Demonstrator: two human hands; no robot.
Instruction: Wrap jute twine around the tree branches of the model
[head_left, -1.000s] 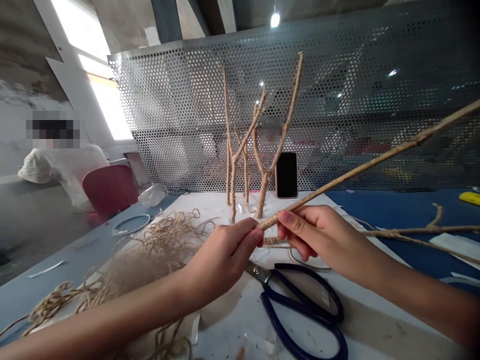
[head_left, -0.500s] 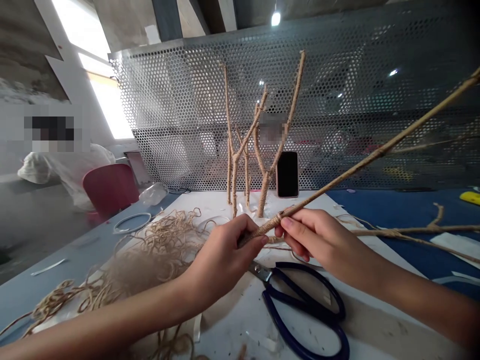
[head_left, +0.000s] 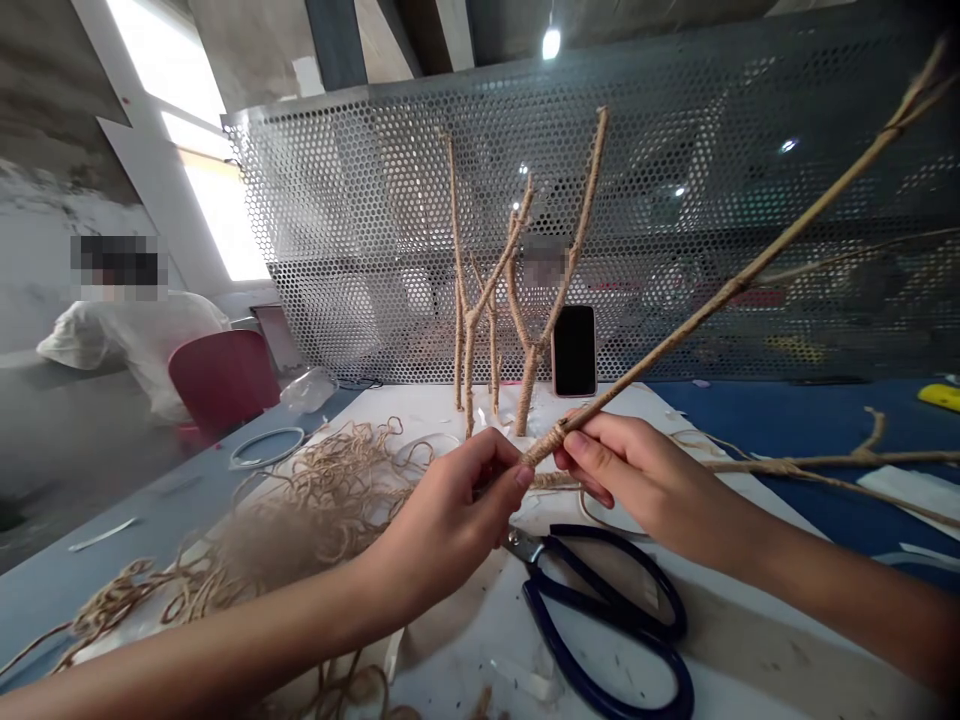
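Tan and bare along most of its length, a long, slender wooden stick (head_left: 652, 356) slants between the person's two hands, rising from the left hand (head_left: 457, 510) past the right hand (head_left: 645, 475) towards the upper right edge. A short band of coarse brown twine (head_left: 544, 448) circles its lower part. The left fingers and thumb are clamped round the stick at the lower side of that band; the right thumb and fingers pinch it at the upper side, so the right hand is nearer the bare wood. Whether a loose strand is pinched there too, I can't tell.

The wood looks fairly straight, with a dark knot partway up and a fork near the far end. The twine turns look close-set. Below the hands, large scissors with dark blue looped handles (head_left: 529, 548) lie on a white sheet (head_left: 727, 620), and a tangled heap of brown twine (head_left: 337, 470) spreads beside the left forearm.
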